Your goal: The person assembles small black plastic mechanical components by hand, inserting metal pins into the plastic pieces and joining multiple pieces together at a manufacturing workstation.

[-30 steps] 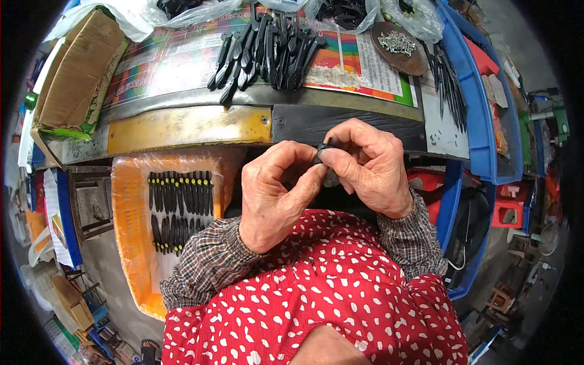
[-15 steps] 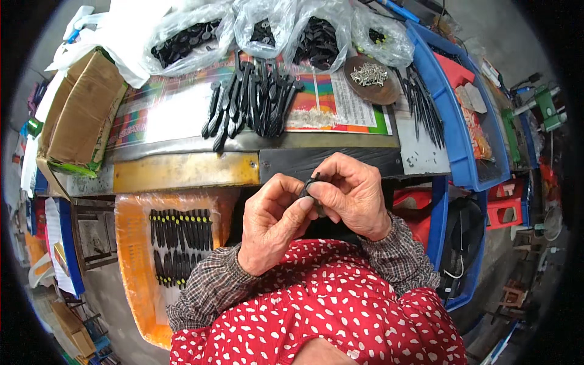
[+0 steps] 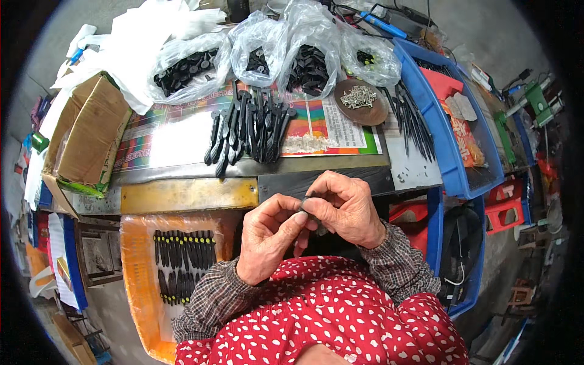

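Note:
Close in front of my body, both hands meet at the fingertips around a small black piece [image 3: 304, 204], mostly covered by thumbs and fingers. My left hand [image 3: 266, 234] pinches it from the left, and my right hand [image 3: 348, 210] pinches it from the right. Just beyond them on the bench lies a pile of long black plastic parts [image 3: 250, 125] with rounded ends. Behind and to the right, a round brown dish [image 3: 372, 115] holds small silvery metal pieces that look like screws or rivets. Thin black pointed rods [image 3: 413, 125] lie beside it.
Clear plastic bags [image 3: 260, 70] of black parts line the back. An open cardboard box [image 3: 91, 137] stands left, a blue bin [image 3: 453, 158] right. Below left, an orange crate [image 3: 135, 286] holds rows of black pieces [image 3: 184, 249] with yellow-green dots. The bench edge [image 3: 188, 194] runs before me.
The view has shifted, so the bench and crate appear lower in the picture. My fingers have closed further over the black piece, and less of it shows.

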The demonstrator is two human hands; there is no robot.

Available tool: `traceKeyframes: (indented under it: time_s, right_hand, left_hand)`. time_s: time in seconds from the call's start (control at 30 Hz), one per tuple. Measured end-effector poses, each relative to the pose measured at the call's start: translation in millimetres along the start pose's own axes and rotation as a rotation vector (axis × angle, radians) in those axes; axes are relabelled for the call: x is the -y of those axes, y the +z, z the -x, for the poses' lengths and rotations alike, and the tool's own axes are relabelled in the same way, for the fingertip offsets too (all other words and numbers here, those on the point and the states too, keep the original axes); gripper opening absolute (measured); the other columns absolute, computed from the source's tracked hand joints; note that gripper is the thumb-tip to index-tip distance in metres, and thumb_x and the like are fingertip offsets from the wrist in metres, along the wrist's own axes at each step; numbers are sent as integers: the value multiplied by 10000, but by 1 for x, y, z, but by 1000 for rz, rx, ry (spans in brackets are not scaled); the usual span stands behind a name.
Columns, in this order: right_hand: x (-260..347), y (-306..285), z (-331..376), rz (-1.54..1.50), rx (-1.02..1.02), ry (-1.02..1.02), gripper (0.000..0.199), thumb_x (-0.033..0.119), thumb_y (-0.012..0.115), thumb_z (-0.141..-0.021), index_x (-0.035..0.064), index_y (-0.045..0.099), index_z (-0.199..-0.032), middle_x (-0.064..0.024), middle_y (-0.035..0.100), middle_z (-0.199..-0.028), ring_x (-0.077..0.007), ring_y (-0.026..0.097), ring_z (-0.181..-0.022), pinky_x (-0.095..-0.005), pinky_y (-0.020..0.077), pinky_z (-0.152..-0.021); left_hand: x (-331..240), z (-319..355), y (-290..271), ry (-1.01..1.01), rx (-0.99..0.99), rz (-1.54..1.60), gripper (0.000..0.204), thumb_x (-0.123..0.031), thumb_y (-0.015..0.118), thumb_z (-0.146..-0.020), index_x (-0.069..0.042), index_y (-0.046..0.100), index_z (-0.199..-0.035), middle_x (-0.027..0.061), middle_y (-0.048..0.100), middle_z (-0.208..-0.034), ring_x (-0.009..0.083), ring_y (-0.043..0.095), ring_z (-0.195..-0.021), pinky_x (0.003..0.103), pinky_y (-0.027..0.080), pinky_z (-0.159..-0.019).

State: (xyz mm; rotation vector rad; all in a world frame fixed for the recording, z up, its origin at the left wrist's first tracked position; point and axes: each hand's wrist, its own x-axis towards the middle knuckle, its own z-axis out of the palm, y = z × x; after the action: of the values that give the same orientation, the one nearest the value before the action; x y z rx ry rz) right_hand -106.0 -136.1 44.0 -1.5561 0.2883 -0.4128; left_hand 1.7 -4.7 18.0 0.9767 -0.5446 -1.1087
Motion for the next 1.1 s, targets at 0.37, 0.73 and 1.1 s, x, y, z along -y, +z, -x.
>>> traceKeyframes:
  time_s: [0.37, 0.73, 1.1]
  right_hand:
    - [28, -36, -38, 466, -12, 9, 144, 104, 639, -814, -34, 620, -850, -76, 610, -721, -121, 568, -647, -276, 457, -593]
    - [6, -104, -153, 1255, -263, -391, 205, 150, 659, -767, -12, 648, -893, -175, 585, -818, -309, 598, -751, -397, 479, -710]
    - [-26, -119, -196, 1648, -314, -271, 204, 151, 674, -730, 6, 603, -855, -170, 551, -825, -365, 574, -818, -438, 455, -701]
  left_hand:
    - [-9, -5, -9, 60, -68, -132, 93, -61, 585, -887, 7, 566, -947, 66, 615, -742, 50, 459, -513, 171, 329, -434]
    - [-13, -12, -27, 124, -158, -180, 99, -49, 586, -883, 23, 577, -951, 65, 619, -724, 53, 481, -521, 178, 347, -433]
    - [-11, -14, -32, 131, -132, -216, 109, -48, 591, -880, 27, 576, -959, 67, 620, -728, 58, 494, -538, 184, 368, -451]
